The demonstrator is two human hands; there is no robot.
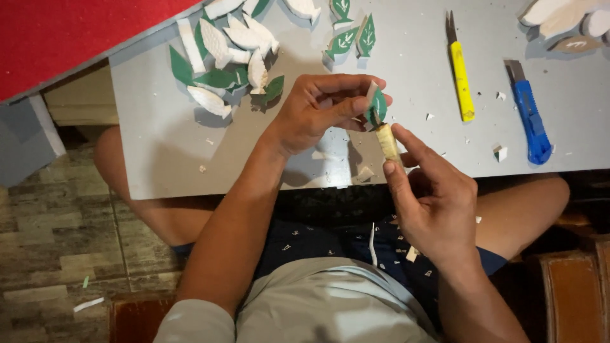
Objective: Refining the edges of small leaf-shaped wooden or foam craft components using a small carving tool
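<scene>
Head view: person seated, low grey board (190,152) across the bare knees as a work surface. Left hand (318,111) pinches a small green-faced foam leaf (377,105) between thumb and fingers, lifted just above the board's near edge, tilted so its lower tip points toward the other hand, probably to expose the edge being trimmed. Right hand (432,203) curls closed around a tan-handled knife (387,143), thumb and forefinger braced along the handle, tip touching the leaf's lower end; blade itself too small to make out. Both hands are raised off the board over the lap, close to the body, likely for control on a small cut.

Far left corner of the board: pile of cut leaves (225,57), some green side up, some white foam side up, overlapping loosely. A few more green leaves (352,35) lie along the far edge near the middle. Yellow craft knife (460,73) and blue utility cutter (528,114) lie side by side, apart, toward the right edge, handles toward the person, within reach. More white foam pieces (562,19) at the far right corner. White foam scraps (501,152) are scattered near the near edge, some on the dark shorts (330,244). Red sheet (63,38) beyond the left edge.
</scene>
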